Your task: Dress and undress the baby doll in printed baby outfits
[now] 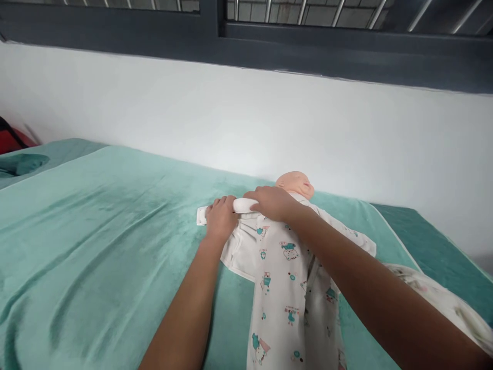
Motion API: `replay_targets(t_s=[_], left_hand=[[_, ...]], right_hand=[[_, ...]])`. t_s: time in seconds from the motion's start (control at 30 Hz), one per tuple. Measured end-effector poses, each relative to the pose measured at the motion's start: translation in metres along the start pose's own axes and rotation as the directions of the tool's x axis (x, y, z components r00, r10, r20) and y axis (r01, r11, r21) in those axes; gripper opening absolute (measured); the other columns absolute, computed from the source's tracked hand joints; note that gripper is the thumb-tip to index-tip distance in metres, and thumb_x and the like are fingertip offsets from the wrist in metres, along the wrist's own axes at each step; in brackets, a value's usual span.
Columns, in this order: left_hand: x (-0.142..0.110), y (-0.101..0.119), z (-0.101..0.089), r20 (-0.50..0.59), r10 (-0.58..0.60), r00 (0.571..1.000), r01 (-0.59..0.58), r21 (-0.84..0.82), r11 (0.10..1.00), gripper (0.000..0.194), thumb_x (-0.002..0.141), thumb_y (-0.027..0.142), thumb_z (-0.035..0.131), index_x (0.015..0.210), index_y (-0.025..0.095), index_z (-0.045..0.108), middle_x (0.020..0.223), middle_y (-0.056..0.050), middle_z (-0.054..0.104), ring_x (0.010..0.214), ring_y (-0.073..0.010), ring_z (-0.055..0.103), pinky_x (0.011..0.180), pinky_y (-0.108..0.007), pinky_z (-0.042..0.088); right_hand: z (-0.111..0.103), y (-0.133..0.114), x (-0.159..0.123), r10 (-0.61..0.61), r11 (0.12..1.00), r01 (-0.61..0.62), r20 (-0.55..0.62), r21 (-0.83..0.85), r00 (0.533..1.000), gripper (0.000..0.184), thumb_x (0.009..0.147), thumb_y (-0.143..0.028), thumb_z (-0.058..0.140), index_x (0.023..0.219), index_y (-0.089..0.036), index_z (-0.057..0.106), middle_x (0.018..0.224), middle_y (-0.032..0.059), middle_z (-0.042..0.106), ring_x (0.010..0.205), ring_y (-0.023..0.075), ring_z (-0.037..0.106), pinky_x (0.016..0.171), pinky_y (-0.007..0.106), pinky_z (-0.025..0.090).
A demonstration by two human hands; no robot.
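Note:
A baby doll [295,182] lies on its back near the wall, its head turned to the right. White printed baby clothes [287,293] cover its body, with one sleeve stretched out to the right. My left hand [222,218] is closed around the sleeve on the left side, and a flat white cuff [201,216] sticks out past its fingers. Close beside it, my right hand [271,203] grips the same sleeve nearer the doll's shoulder. A white fold of the sleeve [244,205] shows between the two hands. Whatever is inside the sleeve is hidden.
A wrinkled light green cover [115,216] lies under the doll, over a darker green surface [419,231]. Bundled patterned cloth [442,298] rests at the right. A white wall [192,108] rises behind, below a dark window frame [308,51]. Something red [15,139] is at far left.

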State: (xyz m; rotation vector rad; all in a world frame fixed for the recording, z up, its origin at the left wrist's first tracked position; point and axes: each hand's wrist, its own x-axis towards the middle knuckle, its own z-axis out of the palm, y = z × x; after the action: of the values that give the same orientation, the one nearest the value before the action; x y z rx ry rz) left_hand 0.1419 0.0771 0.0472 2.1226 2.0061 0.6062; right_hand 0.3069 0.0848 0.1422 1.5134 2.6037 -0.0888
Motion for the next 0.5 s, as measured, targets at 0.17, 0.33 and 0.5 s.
replay_targets(t_s=[0.17,0.33,0.5], left_hand=[[0.001,-0.006,0.000,-0.006,-0.059,0.998,0.059,-0.003,0.998,0.023,0.093,0.018,0.046,0.106,0.026,0.063,0.113,-0.006,0.072,0.116,-0.0289,0.058,0.095,-0.043,0.041],[0.000,-0.009,0.002,-0.029,-0.094,0.995,0.093,-0.030,0.995,0.025,0.092,0.017,0.045,0.105,0.026,0.064,0.116,-0.005,0.072,0.116,-0.0294,0.058,0.096,-0.046,0.040],[0.001,-0.010,0.005,-0.037,-0.103,0.994,0.102,-0.012,0.995,0.026,0.091,0.017,0.045,0.107,0.026,0.063,0.117,-0.006,0.071,0.116,-0.0311,0.057,0.096,-0.048,0.041]], right_hand=[[0.009,0.006,0.012,-0.056,0.995,0.052,0.034,0.090,0.998,0.033,0.095,-0.031,0.054,0.127,-0.031,0.062,0.112,0.0050,0.068,0.102,0.0239,0.062,0.080,0.033,0.044],[0.009,0.028,-0.019,0.036,0.929,0.014,-0.128,0.370,0.991,0.038,0.099,-0.036,0.048,0.133,-0.028,0.059,0.140,0.0057,0.061,0.129,0.0253,0.054,0.108,0.043,0.040],[0.053,0.059,-0.095,0.457,0.728,-0.079,-0.396,0.681,0.797,0.038,0.100,-0.039,0.040,0.127,-0.027,0.064,0.135,0.0051,0.065,0.126,0.0229,0.057,0.107,0.040,0.043]])
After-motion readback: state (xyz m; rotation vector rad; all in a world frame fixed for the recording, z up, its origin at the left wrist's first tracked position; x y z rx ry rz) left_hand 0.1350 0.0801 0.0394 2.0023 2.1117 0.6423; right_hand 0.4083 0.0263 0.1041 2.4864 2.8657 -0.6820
